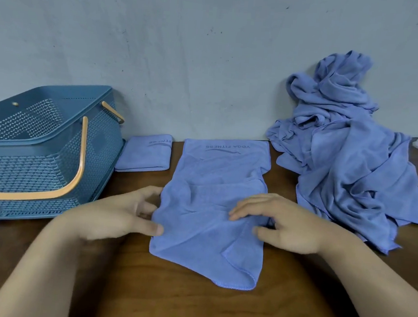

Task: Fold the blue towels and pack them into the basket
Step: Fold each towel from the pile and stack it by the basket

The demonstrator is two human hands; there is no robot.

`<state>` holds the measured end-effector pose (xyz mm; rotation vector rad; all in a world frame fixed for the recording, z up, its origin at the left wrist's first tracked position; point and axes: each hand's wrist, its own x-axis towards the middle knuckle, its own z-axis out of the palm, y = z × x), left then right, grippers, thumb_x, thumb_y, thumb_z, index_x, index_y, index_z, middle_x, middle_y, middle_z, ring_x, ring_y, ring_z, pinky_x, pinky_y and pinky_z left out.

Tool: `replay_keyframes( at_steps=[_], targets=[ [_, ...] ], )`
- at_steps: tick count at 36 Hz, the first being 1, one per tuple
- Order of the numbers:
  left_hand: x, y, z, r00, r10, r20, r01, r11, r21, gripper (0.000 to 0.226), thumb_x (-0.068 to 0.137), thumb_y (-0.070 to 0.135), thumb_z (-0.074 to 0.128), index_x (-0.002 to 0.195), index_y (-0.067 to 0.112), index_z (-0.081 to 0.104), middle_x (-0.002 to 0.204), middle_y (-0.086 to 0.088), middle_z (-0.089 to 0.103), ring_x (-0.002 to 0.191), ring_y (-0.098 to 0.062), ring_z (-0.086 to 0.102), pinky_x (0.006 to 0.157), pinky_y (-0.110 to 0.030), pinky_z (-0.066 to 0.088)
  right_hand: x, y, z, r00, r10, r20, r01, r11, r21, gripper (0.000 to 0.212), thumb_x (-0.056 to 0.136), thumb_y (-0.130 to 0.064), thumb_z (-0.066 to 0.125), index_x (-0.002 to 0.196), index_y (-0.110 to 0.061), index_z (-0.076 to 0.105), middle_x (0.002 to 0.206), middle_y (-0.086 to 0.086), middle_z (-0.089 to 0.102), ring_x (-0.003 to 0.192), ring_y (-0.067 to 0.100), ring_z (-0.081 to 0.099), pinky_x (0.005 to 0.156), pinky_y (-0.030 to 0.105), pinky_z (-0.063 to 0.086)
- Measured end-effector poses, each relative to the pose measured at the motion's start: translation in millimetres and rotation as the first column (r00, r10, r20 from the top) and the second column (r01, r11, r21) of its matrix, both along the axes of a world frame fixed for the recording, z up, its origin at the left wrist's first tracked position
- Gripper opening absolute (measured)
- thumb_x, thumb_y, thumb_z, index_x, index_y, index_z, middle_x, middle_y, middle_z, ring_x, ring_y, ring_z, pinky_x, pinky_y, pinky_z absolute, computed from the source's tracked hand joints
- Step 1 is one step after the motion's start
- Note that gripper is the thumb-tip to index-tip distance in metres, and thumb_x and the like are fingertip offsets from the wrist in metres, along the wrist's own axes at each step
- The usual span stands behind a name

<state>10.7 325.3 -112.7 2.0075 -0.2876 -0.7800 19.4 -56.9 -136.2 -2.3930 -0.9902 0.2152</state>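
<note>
Fingers of the right hand are laid close together on the towel, presumably so that it is held flat, while its left edge is pinched by the left hand for folding; the basket is kept nearby.

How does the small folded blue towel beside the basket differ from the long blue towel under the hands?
The small folded blue towel is a neat rectangle; the long blue towel lies stretched out, wrinkled. The folded one shows part of its print; the long one shows YOGA FITNESS whole. The left hand and right hand touch only the long one. Both are blue cloth.
</note>
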Motion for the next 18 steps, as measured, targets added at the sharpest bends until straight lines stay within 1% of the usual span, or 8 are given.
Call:
replay_keyframes(
  at_steps=[2,4,6,8,10,12,15,18],
  targets=[
    [-1,4,1,1.0,-0.02,0.011,0.02,1.0,-0.006,0.074,0.094,0.015,0.082,0.151,0.039,0.04,0.128,-0.004,0.076,0.126,-0.019,0.068,0.109,-0.035,0.046,-4,8,-2,0.996,0.01,0.086,-0.003,0.997,-0.081,0.038,0.096,-0.045,0.067,0.134,-0.049,0.065,0.137,-0.035,0.058,0.137,-0.006,0.048,0.121,0.034,0.031],
    [2,6,-4,0.994,0.083,0.069,-0.085,0.996,0.015,0.072,0.091,0.016,0.083,0.147,0.036,0.042,0.12,-0.006,0.078,0.116,-0.024,0.072,0.109,-0.04,0.049,-8,14,-4,0.991,0.032,0.134,-0.019,0.995,-0.098,0.038,0.094,-0.057,0.068,0.132,-0.052,0.064,0.133,-0.037,0.057,0.135,-0.006,0.047,0.119,0.029,0.028],
    [7,5,-9,0.974,0.173,0.146,-0.183,0.982,0.056,0.064,0.091,0.017,0.084,0.139,0.031,0.045,0.11,-0.006,0.08,0.107,-0.027,0.074,0.108,-0.044,0.051,-12,21,-5,0.984,0.064,0.164,-0.051,0.995,-0.08,0.038,0.093,-0.057,0.07,0.13,-0.052,0.066,0.13,-0.037,0.058,0.132,-0.005,0.047,0.116,0.023,0.025],
    [9,4,-13,0.964,0.195,0.182,-0.21,0.975,0.071,0.059,0.089,0.022,0.086,0.133,0.028,0.047,0.102,-0.005,0.081,0.095,-0.023,0.074,0.101,-0.042,0.053,-15,26,-6,0.982,0.093,0.166,-0.077,0.992,-0.097,0.039,0.093,-0.057,0.07,0.131,-0.052,0.066,0.129,-0.037,0.058,0.131,-0.006,0.045,0.116,0.02,0.021],
    [11,4,-17,0.954,0.241,0.177,-0.248,0.969,0.018,0.06,0.082,0.029,0.087,0.129,0.024,0.05,0.097,-0.008,0.08,0.088,-0.02,0.072,0.093,-0.04,0.055,-16,29,-7,0.981,0.12,0.155,-0.1,0.986,-0.13,0.039,0.094,-0.056,0.068,0.133,-0.052,0.064,0.128,-0.036,0.058,0.129,-0.006,0.044,0.115,0.017,0.018],
    [14,4,-21,0.932,0.313,0.182,-0.31,0.95,-0.042,0.054,0.086,0.029,0.087,0.124,0.019,0.051,0.096,-0.011,0.079,0.089,-0.023,0.074,0.091,-0.043,0.059,-17,29,-9,0.976,0.129,0.174,-0.104,0.984,-0.147,0.035,0.095,-0.052,0.067,0.13,-0.051,0.065,0.12,-0.032,0.061,0.121,-0.005,0.046,0.112,0.014,0.019],
    [17,2,-25,0.889,0.402,0.219,-0.384,0.915,-0.12,0.035,0.098,0.022,0.078,0.112,0.012,0.047,0.081,-0.01,0.073,0.075,-0.022,0.069,0.076,-0.042,0.062,-16,27,-9,0.975,0.115,0.189,-0.085,0.984,-0.158,0.021,0.093,-0.045,0.069,0.114,-0.049,0.068,0.102,-0.024,0.063,0.109,0.002,0.051,0.104,0.017,0.029],
    [16,-4,-23,0.87,0.411,0.271,-0.381,0.911,-0.156,0.033,0.102,0.024,0.073,0.099,0.013,0.043,0.073,-0.008,0.055,0.066,-0.02,0.056,0.062,-0.039,0.056,-15,22,-4,0.985,0.095,0.143,-0.078,0.99,-0.119,0.007,0.094,-0.037,0.07,0.097,-0.042,0.068,0.097,-0.018,0.065,0.103,0.011,0.057,0.093,0.022,0.043]
  ],
)
